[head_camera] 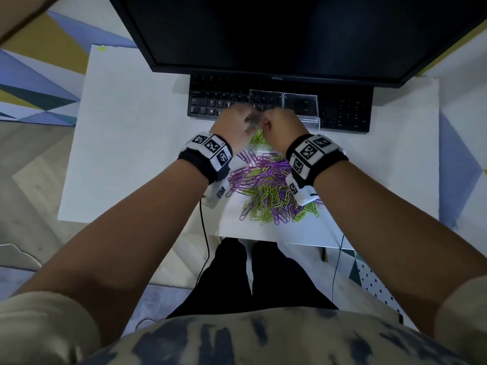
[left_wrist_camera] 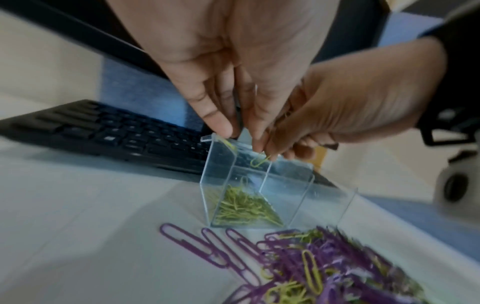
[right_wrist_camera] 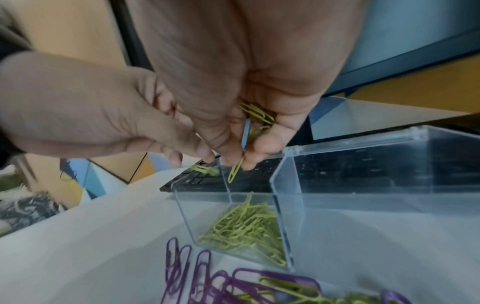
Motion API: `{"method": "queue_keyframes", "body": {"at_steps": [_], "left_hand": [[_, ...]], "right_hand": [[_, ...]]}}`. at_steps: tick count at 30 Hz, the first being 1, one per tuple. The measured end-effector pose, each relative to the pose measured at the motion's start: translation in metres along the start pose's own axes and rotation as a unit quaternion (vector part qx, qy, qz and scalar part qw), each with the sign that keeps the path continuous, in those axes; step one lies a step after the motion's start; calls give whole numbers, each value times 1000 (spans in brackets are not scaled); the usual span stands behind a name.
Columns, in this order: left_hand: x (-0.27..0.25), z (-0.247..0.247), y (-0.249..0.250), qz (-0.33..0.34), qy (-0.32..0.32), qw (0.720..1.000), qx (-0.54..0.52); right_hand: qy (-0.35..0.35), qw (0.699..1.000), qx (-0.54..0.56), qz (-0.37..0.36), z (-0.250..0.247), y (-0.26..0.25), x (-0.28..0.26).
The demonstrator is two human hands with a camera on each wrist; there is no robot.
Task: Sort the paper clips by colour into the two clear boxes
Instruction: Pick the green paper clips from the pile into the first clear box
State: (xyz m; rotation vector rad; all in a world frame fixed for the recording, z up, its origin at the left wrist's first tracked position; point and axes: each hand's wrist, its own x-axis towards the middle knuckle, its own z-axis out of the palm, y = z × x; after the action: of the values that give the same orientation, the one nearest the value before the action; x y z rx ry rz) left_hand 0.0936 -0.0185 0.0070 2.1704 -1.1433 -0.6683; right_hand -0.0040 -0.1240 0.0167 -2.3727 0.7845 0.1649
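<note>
Two clear boxes stand open side by side against the keyboard. The left box (left_wrist_camera: pixel 221 185) (right_wrist_camera: pixel 202 209) holds a heap of green clips (left_wrist_camera: pixel 241 207) (right_wrist_camera: pixel 246 228); the right box (head_camera: pixel 308 122) (right_wrist_camera: pixel 363 195) shows nothing inside. My right hand (head_camera: pixel 268 122) (right_wrist_camera: pixel 239 162) hovers over the left box, pinching one green clip (right_wrist_camera: pixel 235 170) (left_wrist_camera: pixel 261 161), with more green clips (right_wrist_camera: pixel 255 115) in its palm. My left hand (head_camera: pixel 238 119) (left_wrist_camera: pixel 239 131) is beside it at the box rim, thumb and fingers apart, a blurred green clip (left_wrist_camera: pixel 230 144) just below them. The mixed purple and green pile (head_camera: pixel 266 188) lies nearer me.
A black keyboard (head_camera: pixel 216 101) lies behind the boxes, under a dark monitor (head_camera: pixel 290 30). The white table (head_camera: pixel 126 127) has bare surface to the left and right of the pile. A few purple clips (left_wrist_camera: pixel 207 246) lie apart at the pile's left edge.
</note>
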Motion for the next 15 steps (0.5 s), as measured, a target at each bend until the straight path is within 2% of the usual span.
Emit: {"method": "queue_keyframes", "body": {"at_steps": [4, 7, 9, 11, 13, 15], "left_hand": [[-19, -4, -15, -71, 78, 983, -151], [-32, -2, -26, -131, 120, 968, -177], [-43, 4, -35, -163, 82, 974, -133], [-57, 11, -46, -171, 5, 983, -67], [-71, 17, -57, -156, -64, 986, -5], [-81, 23, -65, -128, -99, 986, 29]], "right_hand": [[-15, 999, -28, -25, 7, -4, 2], [-7, 1000, -13, -21, 11, 0, -3], [35, 999, 10, -24, 15, 1, -9], [74, 996, 34, -42, 22, 0, -19], [50, 995, 48, -69, 37, -1, -31], [-19, 994, 32, -98, 57, -2, -41]]}}
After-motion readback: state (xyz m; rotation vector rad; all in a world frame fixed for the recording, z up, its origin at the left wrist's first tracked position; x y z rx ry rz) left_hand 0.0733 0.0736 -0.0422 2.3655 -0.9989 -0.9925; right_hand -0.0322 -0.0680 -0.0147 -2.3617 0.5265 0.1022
